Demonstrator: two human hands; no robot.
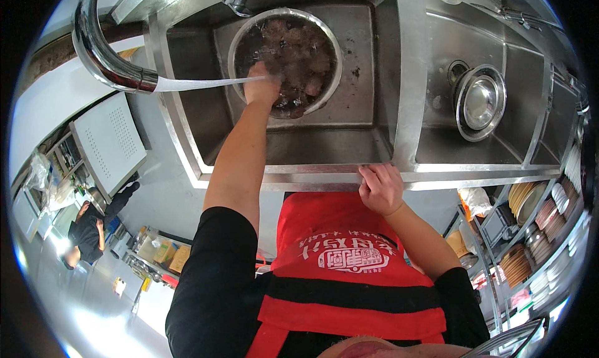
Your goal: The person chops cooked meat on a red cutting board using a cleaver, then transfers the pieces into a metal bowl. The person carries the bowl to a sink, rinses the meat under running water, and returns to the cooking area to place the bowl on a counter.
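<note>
A round metal bowl (pixel 340 60) stands in the left sink basin (pixel 360 96), holding dark water and several reddish-brown lumps (pixel 295 53), perhaps meat. My left hand (pixel 263 86) dips into the water at the bowl's near left side; its fingers are hidden, so any grip on a lump cannot be seen. From the curved chrome faucet (pixel 117 72) at left, a stream of water runs onto or beside this hand. My right hand (pixel 383 187) rests with curled fingers against the sink's front metal rim (pixel 323 169), with no object visible in it.
Nested metal bowls (pixel 481 100) sit in the right basin (pixel 440 138) near its drain. A second spout (pixel 237 0) hangs over the left basin's far edge. Racks with stacked plates (pixel 517 264) stand at right. At far left, another person (pixel 89 236) is near a metal cabinet (pixel 110 142).
</note>
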